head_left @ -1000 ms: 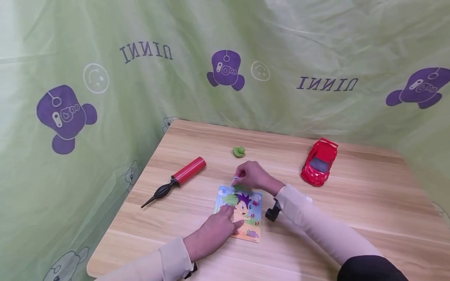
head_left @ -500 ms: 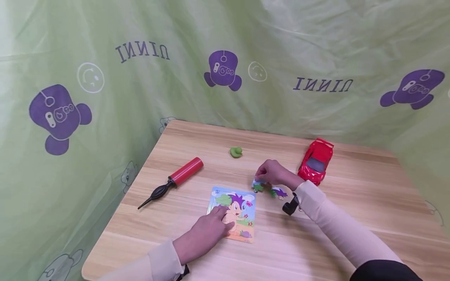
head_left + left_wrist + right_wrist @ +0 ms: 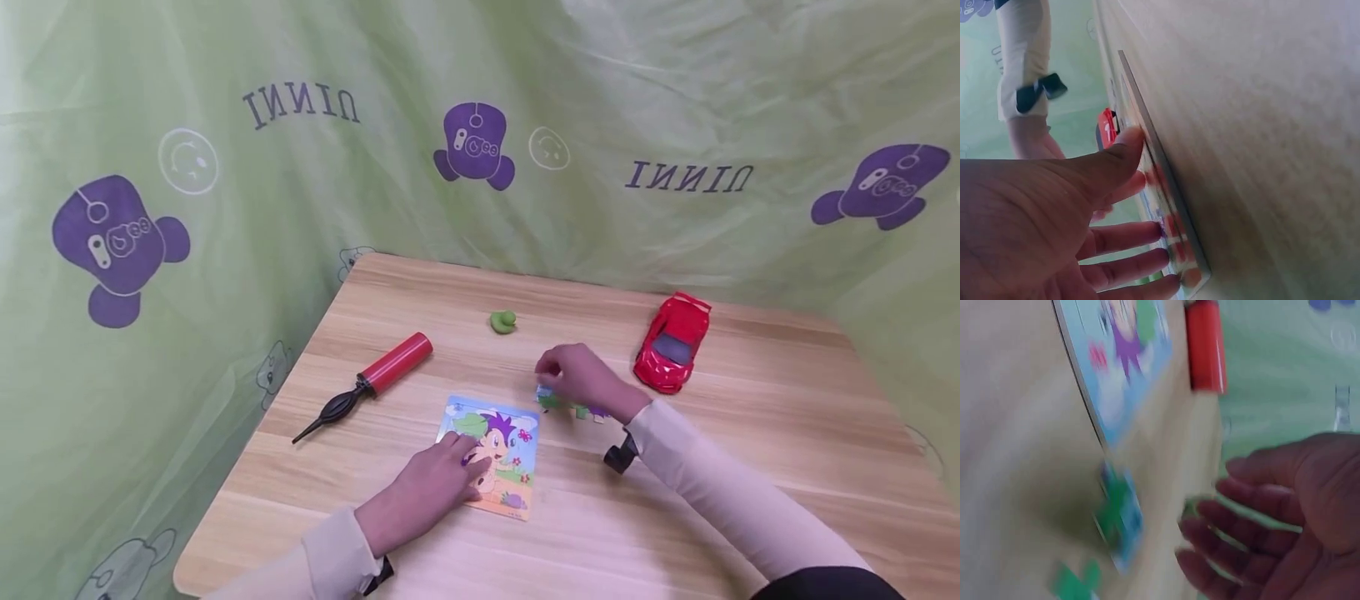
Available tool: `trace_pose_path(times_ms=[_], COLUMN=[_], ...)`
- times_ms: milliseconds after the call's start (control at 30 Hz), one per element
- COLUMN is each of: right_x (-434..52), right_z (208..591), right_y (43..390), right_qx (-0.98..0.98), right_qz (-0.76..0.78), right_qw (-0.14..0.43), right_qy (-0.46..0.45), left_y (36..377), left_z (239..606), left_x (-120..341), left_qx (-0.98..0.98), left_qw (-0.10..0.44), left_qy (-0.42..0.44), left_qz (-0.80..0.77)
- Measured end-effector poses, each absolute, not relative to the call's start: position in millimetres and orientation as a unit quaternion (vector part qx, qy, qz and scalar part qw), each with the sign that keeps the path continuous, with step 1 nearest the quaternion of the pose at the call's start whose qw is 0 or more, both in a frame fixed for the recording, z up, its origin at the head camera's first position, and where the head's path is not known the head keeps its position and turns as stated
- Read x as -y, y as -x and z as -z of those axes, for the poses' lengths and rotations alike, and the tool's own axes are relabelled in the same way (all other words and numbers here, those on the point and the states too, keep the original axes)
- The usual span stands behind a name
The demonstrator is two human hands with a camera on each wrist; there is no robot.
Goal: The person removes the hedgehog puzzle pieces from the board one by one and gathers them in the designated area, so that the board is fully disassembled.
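Flat on the table, the colourful hedgehog puzzle board (image 3: 491, 454) lies under relaxed left hand (image 3: 420, 492) fingers.

right hand (image 3: 1285, 519): lower right of view, fingers loosely curled, holding nothing, just above tabletop (image 3: 1016, 456)
puzzle board (image 3: 1116, 362): flat, top of view, blurred
loose pieces (image 3: 1119, 515): green-blue, beside fingertips, not touching
red cylinder (image 3: 1205, 347): past the board, near table's edge
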State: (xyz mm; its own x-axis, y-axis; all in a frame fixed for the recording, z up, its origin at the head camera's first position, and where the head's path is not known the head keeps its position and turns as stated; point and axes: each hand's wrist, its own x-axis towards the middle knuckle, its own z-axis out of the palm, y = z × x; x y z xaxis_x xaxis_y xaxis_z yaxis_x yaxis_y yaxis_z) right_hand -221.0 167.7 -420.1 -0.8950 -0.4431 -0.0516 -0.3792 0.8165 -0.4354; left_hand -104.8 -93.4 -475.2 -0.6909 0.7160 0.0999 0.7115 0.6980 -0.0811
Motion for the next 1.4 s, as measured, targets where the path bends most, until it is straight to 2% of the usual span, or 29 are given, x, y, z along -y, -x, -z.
trace_pose_path(times_ms=[200,467,633,900,1100,1233,1400], right_x=[-143,-126,-124,-123,-130,-138,-162], right_z=[441,456,462,458,460,456,443], right_y=[176,143,144,150,158,163,173], right_qx=[-0.931,-0.950,-0.948,-0.939,-0.924,-0.917,-0.923], right_qz=[0.164,0.077,0.118,0.181,0.243,0.304,0.320], right_qw=[0.093,0.070,0.073,0.127,0.149,0.145,0.102], right_qy=[0.311,0.296,0.286,0.265,0.255,0.215,0.187], left_y=[106,107,108,108,109,109,108], left_z=[478,481,481,480,478,476,475], left_x=[97,98,97,94,93,94,94], left_qx=[0.917,0.916,0.911,0.899,0.899,0.901,0.900], left_qw=[0.070,0.066,0.063,0.087,0.066,0.055,0.061], left_qy=[0.391,0.395,0.404,0.422,0.428,0.426,0.427], left_qz=[-0.037,-0.032,-0.043,-0.076,-0.057,-0.055,-0.061])
